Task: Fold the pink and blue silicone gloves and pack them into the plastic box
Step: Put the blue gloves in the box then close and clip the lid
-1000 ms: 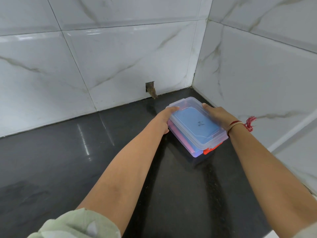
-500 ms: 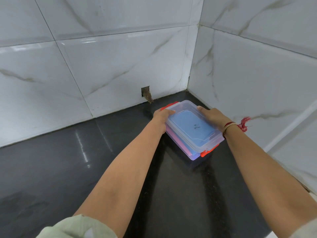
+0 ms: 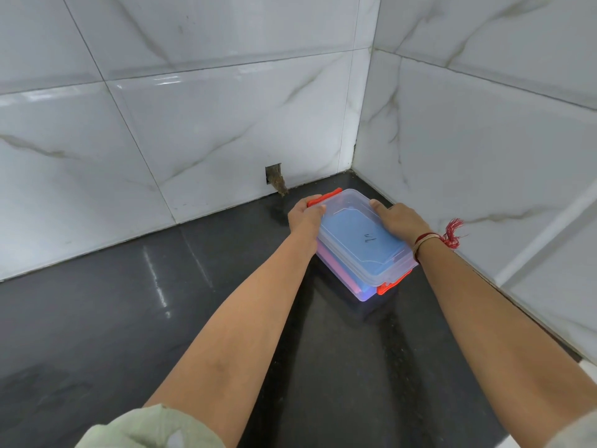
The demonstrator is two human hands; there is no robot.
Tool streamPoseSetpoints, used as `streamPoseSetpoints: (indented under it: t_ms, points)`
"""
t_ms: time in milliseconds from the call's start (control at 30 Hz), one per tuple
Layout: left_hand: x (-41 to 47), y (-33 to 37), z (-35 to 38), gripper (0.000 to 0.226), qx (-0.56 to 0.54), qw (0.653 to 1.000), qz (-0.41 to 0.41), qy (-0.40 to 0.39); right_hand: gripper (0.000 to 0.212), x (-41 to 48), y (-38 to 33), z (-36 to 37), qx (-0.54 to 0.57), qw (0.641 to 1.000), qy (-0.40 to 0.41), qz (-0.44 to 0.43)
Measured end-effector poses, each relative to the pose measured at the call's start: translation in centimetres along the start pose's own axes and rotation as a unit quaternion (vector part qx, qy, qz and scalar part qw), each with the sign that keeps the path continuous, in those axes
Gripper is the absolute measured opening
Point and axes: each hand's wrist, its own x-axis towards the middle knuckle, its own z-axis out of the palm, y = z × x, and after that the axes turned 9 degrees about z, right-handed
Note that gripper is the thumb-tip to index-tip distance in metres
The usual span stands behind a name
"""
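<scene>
Head view of a glossy black stone bench (image 3: 135, 318) set into a corner of white marble-pattern wall tiles (image 3: 210, 124). A clear rectangular plastic box (image 3: 352, 266) with a clear snap-on lid (image 3: 361, 234) sits on the bench close to the corner, its long axis running diagonally from far left to near right. The lid is seated on the box. An orange-red clip latch (image 3: 324, 196) shows at the far end and a second orange-red clip latch (image 3: 392, 283) at the near end. Through the clear plastic, a folded blue silicone glove (image 3: 365, 244) lies uppermost under the lid, and a folded pink silicone glove (image 3: 332, 263) shows along the left side wall beneath it; both are inside the box. A small dark handwritten mark is visible on the lid.

The left hand (image 3: 305, 215) curls over the far left corner of the box, fingers wrapped on the lid edge just beside the far latch. The right hand (image 3: 399, 218) lies palm-down on the right edge of the lid, fingers pressed flat against it. A red thread bracelet with a tassel (image 3: 447, 236) circles the right wrist. A pale green sleeve (image 3: 145, 428) shows at the lower frame edge. A small rough hole (image 3: 274, 176) breaks the rear wall tile near bench level, left of the box.
</scene>
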Motion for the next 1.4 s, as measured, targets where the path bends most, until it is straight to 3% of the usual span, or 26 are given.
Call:
streamPoseSetpoints:
  t_ms: [67,133,200,267,367,467,600,767,900,1033,1200,1400]
  points:
    - [-0.1,-0.1,0.1,0.023,0.057,0.997,0.046,0.000,0.068,-0.1,-0.1,-0.1,0.005,1.000,-0.006,0.007]
    - [-0.6,0.1,0.0,0.029,0.224,0.967,0.122,0.001,0.071,-0.3,-0.1,-0.2,0.013,1.000,-0.012,0.012]
    - [-2.3,0.1,-0.1,0.037,0.426,0.863,0.271,-0.005,0.069,-0.5,-0.2,-0.4,0.019,1.000,-0.017,0.013]
    - [-5.3,-0.2,0.1,0.032,0.443,0.780,0.437,-0.065,0.060,-0.8,-0.2,-0.7,0.049,0.999,-0.021,0.011]
    - [-9.3,-2.6,-0.2,0.029,0.442,0.648,0.589,-0.194,0.051,-1.9,-0.2,-1.9,0.165,0.986,-0.025,0.019]
    - [-10.2,-4.7,-1.3,0.048,0.528,0.556,0.596,-0.237,0.056,-3.4,1.4,-2.8,0.247,0.968,-0.020,0.033]
    - [-10.2,-5.5,-1.3,0.062,0.584,0.488,0.612,-0.215,0.050,-7.1,5.6,-2.0,0.277,0.953,-0.085,0.084]
    - [-10.7,-5.4,-0.3,0.060,0.629,0.443,0.621,-0.152,0.041,-9.6,7.2,-1.8,0.375,0.907,-0.176,0.075]
    - [-11.2,-5.2,0.5,0.049,0.656,0.398,0.631,-0.110,0.036,-10.2,7.9,-1.8,0.348,0.926,-0.143,0.042]
    - [-11.6,-4.6,0.9,0.050,0.654,0.422,0.620,-0.102,0.037,-10.6,8.6,-2.6,0.316,0.944,-0.085,-0.038]
    - [-12.1,-5.2,1.5,0.049,0.654,0.451,0.601,-0.085,0.038,-10.7,9.5,-4.1,0.129,0.968,-0.107,-0.185]
    - [-12.7,-5.3,1.7,0.048,0.657,0.476,0.579,-0.085,0.033,-9.1,9.1,-5.9,0.021,0.971,-0.096,-0.219]
